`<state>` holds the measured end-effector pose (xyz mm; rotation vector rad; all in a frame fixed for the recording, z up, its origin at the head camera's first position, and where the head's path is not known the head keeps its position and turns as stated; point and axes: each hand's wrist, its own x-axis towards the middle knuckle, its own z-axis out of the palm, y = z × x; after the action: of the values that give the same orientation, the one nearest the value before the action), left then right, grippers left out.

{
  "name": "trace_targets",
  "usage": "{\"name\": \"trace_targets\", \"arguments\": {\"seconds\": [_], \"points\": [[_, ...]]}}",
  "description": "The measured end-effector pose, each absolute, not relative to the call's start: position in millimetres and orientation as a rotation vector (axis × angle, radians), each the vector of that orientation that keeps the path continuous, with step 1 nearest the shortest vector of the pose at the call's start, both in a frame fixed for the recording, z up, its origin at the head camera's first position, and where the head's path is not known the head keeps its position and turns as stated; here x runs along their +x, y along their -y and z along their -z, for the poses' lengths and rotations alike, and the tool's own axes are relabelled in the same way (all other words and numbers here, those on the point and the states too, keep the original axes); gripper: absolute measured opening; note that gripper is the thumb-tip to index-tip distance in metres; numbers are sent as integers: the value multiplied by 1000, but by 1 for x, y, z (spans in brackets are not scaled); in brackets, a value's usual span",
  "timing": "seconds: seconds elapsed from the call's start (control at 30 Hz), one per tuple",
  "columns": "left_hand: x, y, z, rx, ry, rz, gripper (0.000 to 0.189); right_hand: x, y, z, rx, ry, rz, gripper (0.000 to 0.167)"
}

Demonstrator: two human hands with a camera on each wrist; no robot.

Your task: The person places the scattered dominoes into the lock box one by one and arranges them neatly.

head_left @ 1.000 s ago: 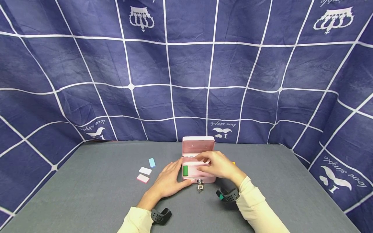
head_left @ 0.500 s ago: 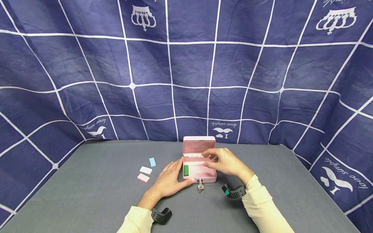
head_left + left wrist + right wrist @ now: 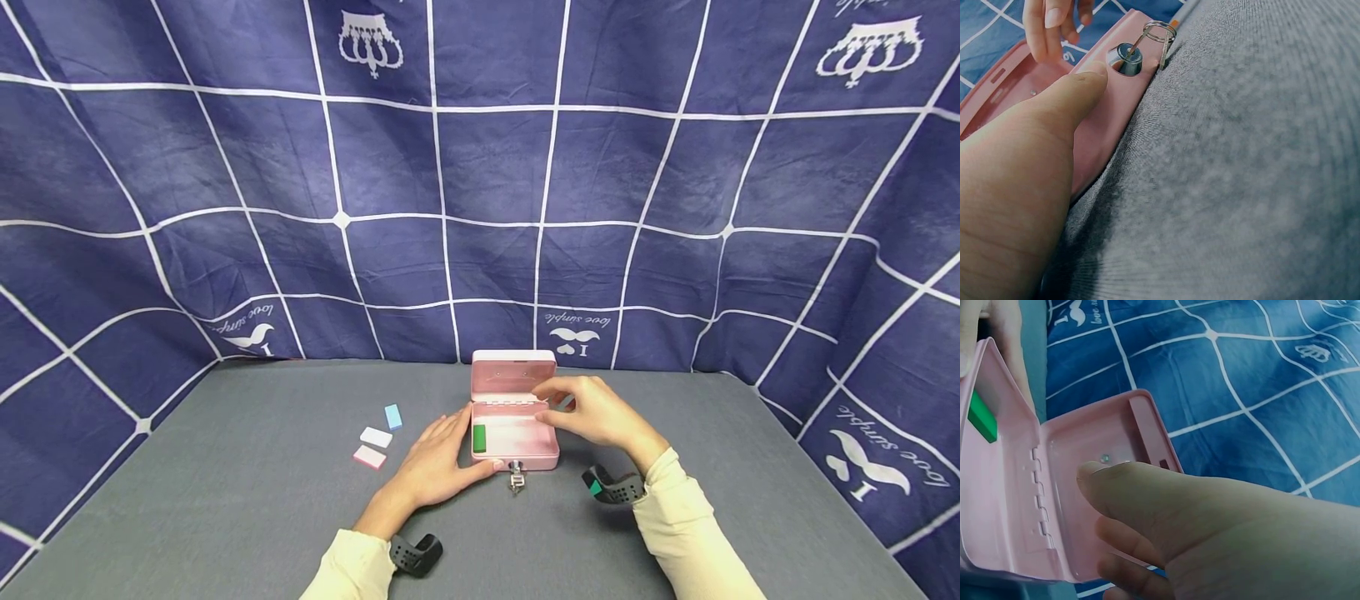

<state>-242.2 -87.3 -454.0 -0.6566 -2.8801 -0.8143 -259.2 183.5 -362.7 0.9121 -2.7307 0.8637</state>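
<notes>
A small pink metal cash box (image 3: 517,460) stands with its lid (image 3: 513,367) raised. Inside it, a green block (image 3: 479,437) lies against the left wall. A key (image 3: 1138,45) sits in the front lock, with a ring (image 3: 1159,30) hanging from it. Around the front left corner lies my left hand (image 3: 433,467): fairly straight fingers touch the left wall, while the thumb presses the front beside the lock. My right hand (image 3: 588,412) hovers at the box's right side, near the hinge, thumb and fingers apart. The right wrist view shows nothing between them.
Left of the box, a blue block (image 3: 393,417), a white block (image 3: 376,437) and a pink-edged white block (image 3: 369,457) lie on the grey table (image 3: 247,500). A blue curtain (image 3: 495,167) with white lines rises behind the table.
My right hand has moved right, from over the box's inside to its right edge. The left hand stays at the corner, and the green block has not moved.
</notes>
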Motion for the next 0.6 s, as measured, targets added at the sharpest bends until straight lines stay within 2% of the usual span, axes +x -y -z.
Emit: {"name": "trace_targets", "arguments": {"seconds": [0.3,0.6], "points": [[-243,88,454,-649,2905,813,102,-261,-192,361,855,2747,-855,29],[-242,88,453,-657,2869,818,101,-265,-201,364,794,2750,-905,41]]}}
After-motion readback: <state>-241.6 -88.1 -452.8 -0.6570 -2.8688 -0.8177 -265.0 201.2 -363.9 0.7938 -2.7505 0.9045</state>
